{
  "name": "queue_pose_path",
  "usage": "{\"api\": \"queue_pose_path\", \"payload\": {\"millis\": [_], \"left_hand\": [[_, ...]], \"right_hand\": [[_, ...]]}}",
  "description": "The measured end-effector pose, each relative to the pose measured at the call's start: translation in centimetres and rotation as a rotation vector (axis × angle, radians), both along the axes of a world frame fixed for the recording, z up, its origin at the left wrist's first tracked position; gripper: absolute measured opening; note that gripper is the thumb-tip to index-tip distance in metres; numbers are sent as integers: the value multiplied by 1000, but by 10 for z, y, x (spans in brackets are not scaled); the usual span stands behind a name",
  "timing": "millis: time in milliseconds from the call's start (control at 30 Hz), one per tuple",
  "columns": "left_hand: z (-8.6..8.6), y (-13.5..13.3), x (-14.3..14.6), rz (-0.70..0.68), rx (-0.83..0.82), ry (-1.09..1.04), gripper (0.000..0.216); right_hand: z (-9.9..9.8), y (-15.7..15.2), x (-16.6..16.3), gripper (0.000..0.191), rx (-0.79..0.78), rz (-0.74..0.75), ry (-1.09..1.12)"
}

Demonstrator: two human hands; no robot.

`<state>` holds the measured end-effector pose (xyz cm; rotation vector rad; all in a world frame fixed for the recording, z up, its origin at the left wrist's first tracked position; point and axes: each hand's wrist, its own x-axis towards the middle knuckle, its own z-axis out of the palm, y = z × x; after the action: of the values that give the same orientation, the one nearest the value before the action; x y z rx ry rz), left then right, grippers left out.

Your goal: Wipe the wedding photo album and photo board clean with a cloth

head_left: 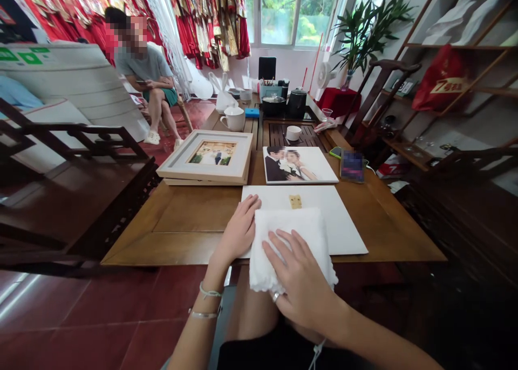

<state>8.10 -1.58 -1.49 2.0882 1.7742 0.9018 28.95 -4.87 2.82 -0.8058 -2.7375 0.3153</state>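
Note:
A white panel (348,230) lies flat at the near edge of the table, with a small gold-coloured plate (295,201) on its surface. My right hand (295,275) presses a folded white cloth (297,219) onto it, fingers spread across the top. Part of the cloth hangs over the table's near edge. At the panel's left edge rests my left hand (242,224), its fingers stretched forward and touching the board beside the cloth. Just beyond the panel is a photo print of a couple (303,165).
Stacked picture frames (206,157) sit to the left on the wooden table (190,213). Two phones (352,166) lie right. Farther back are a white mug (233,118), a small cup (293,132) and a kettle (297,101). A person (149,73) sits back left. Dark chairs (68,181) flank the table.

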Motion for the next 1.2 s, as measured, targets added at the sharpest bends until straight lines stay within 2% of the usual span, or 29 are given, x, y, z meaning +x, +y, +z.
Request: {"api": "queue_pose_path", "payload": {"millis": [100, 200, 400, 467, 567, 767, 867, 933, 1033, 1100, 1200], "left_hand": [[-1, 0, 0, 2, 12, -5, 45], [-2, 1, 1, 14, 14, 1, 44], [-2, 1, 1, 10, 0, 8, 45], [-1, 1, 0, 8, -1, 0, 46], [-1, 1, 0, 2, 1, -11, 45], [-3, 1, -1, 6, 40, -14, 45], [-3, 1, 0, 6, 39, -11, 45], [-3, 1, 0, 7, 30, -6, 44], [-2, 2, 1, 19, 19, 6, 44], [-2, 2, 2, 23, 13, 14, 45], [-3, 1, 2, 24, 11, 18, 46]], "right_hand": [[-1, 9, 2, 67, -20, -23, 40], [-3, 23, 1, 67, 25, -76, 38], [3, 46, -12, 62, 57, -200, -45], [7, 48, -17, 63, 63, -199, -79], [11, 39, -20, 68, 60, -129, -121], [11, -10, -18, 69, 37, -59, -147], [12, -11, -14, 68, 3, -24, -116], [14, 7, -10, 66, -44, -34, -72], [21, 53, -5, 61, -173, -61, 20], [28, 88, -4, 50, -350, -49, 118], [40, 134, -10, 34, -446, 7, 149]]}}
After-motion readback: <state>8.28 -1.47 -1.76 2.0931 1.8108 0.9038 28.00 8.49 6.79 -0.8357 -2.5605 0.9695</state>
